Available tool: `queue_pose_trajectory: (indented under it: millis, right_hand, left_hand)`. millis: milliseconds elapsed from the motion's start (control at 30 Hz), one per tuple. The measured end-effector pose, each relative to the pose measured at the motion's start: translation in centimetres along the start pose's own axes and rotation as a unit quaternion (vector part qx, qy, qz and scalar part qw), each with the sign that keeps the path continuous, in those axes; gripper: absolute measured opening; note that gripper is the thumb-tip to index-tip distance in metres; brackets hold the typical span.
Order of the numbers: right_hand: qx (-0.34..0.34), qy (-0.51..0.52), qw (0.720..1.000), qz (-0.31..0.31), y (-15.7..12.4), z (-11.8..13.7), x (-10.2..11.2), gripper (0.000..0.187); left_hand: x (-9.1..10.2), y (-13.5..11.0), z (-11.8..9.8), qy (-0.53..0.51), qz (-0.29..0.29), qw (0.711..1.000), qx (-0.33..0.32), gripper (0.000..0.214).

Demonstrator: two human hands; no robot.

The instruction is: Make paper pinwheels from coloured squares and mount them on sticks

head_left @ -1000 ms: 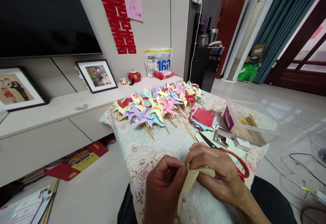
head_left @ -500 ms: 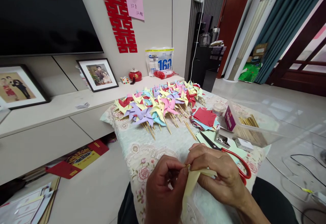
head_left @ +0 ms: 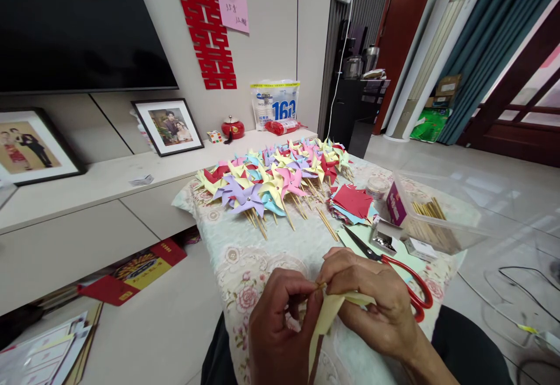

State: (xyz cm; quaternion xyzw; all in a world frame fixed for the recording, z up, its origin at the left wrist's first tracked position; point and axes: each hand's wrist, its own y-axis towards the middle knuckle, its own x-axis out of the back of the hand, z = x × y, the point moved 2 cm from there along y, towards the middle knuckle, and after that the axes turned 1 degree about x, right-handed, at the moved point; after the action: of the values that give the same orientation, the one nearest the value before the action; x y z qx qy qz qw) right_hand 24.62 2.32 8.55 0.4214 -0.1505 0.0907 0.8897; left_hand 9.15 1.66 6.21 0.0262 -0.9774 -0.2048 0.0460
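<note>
My left hand (head_left: 280,329) and my right hand (head_left: 371,303) meet over the near edge of the table, both pinched on a pale yellow paper piece (head_left: 326,315) and the tip of a thin wooden stick (head_left: 321,284). The paper hangs down between my fingers. Red-handled scissors (head_left: 396,274) lie just behind my right hand. Farther back a big pile of finished paper pinwheels (head_left: 271,178) in purple, yellow, pink, blue and red covers the table.
A stack of cut red and blue paper squares (head_left: 350,203), a small round jar (head_left: 377,186) and a clear box of wooden sticks (head_left: 426,221) sit at right on the floral tablecloth (head_left: 236,256). Framed photos (head_left: 168,127) stand on the low cabinet at left. Cables (head_left: 516,291) run across the floor.
My hands have stayed together on the yellow paper with only small finger movements. The view has shifted slightly.
</note>
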Motion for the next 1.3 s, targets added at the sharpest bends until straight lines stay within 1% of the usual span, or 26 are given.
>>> queue_pose_trajectory:
  millis: [200,300,400,567,700,767,867,967,1167,1300]
  right_hand:
    - [0.008,0.006,1.000,-0.012,0.2,0.1,-0.2,0.019]
    - [0.014,0.014,0.999,-0.028,0.3,0.1,-0.3,0.020]
    - [0.019,0.028,0.999,-0.035,0.2,0.0,-0.3,0.020]
    - [0.027,0.035,0.998,-0.038,-0.1,-0.4,-0.1,0.010]
    - [0.031,0.030,0.998,-0.053,-0.2,-0.6,0.2,0.005]
    - [0.032,0.019,0.998,-0.054,-0.1,-0.6,0.4,0.007]
    - [0.048,-0.012,0.998,-0.037,0.1,-0.3,0.5,0.012]
    - [0.056,-0.022,0.998,-0.028,0.2,-0.1,0.7,0.013]
    - [0.045,0.001,0.998,-0.042,0.0,-0.3,0.5,0.013]
    - [0.046,-0.008,0.997,-0.058,0.1,-0.4,0.3,0.012]
  left_hand:
    - [0.2,-0.1,-0.5,0.022,0.011,0.999,-0.039,0.015]
    - [0.3,-0.1,-0.5,0.045,0.013,0.997,-0.057,0.018]
    - [0.4,-0.1,-0.3,0.046,0.019,0.997,-0.065,0.020]
    - [0.4,-0.2,-0.4,0.029,0.024,0.998,-0.050,0.019]
    - [0.3,-0.4,-0.6,0.013,0.000,0.999,-0.037,0.010]
    - [0.3,-0.4,-0.6,0.027,-0.003,0.999,-0.043,0.010]
    - [0.4,-0.4,-0.7,0.050,0.010,0.997,-0.061,0.011]
    - [0.6,-0.4,-0.9,0.069,0.014,0.995,-0.077,0.012]
    - [0.6,-0.4,-1.4,0.092,0.007,0.990,-0.103,0.019]
    - [0.5,-0.5,-1.5,0.098,0.012,0.988,-0.120,0.023]
